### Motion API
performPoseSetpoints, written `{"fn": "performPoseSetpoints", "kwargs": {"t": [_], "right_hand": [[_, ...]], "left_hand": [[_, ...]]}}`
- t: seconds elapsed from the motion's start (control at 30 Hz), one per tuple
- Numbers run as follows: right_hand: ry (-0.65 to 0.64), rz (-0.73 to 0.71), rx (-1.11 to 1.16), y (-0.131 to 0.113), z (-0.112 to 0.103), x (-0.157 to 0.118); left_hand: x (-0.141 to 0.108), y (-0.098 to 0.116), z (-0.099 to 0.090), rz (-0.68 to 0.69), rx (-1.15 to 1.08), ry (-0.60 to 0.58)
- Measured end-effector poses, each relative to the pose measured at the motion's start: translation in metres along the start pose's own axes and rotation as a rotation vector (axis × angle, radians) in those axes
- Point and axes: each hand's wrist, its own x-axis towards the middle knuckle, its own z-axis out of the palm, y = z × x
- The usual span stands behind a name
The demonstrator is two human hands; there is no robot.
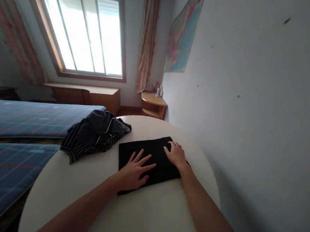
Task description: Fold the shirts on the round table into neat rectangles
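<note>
A black cloth (pixel 152 152), folded into a flat rectangle, lies on the round cream table (pixel 153 215); it looks like a garment, but its kind does not show. My left hand (pixel 134 171) rests on its left part with the fingers spread. On the right end of the cloth lies my right hand (pixel 176 154), palm down, fingers stretched and slightly bent. Neither hand grips anything. Beyond my left hand, a crumpled heap of dark clothing (pixel 97 131) with white stripes sits at the table's left edge, partly hanging over it.
Two blue plaid mattresses (pixel 38 120) lie to the left of the table. A white wall (pixel 249 136) runs close along the right side. Behind stand a small wooden corner shelf (pixel 154 100) and a wooden desk (pixel 103 96) under the window (pixel 83 33).
</note>
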Motion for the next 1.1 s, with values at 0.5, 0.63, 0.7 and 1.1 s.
{"fn": "performPoseSetpoints", "kwargs": {"t": [0.5, 0.63, 0.7, 1.1], "right_hand": [[0.008, 0.125, 0.007, 0.028, -0.007, 0.009], [-0.061, 0.28, -0.027, 0.034, -0.018, 0.011], [-0.138, 0.305, -0.041, 0.036, -0.023, 0.01], [-0.17, 0.33, 0.016, 0.032, -0.03, 0.003]], "left_hand": [[-0.011, 0.036, -0.02, 0.289, -0.112, -0.226], [-0.012, 0.04, -0.021, 0.298, -0.121, -0.229], [-0.011, 0.041, -0.02, 0.282, -0.134, -0.217], [-0.013, 0.039, -0.013, 0.318, -0.161, -0.199]]}}
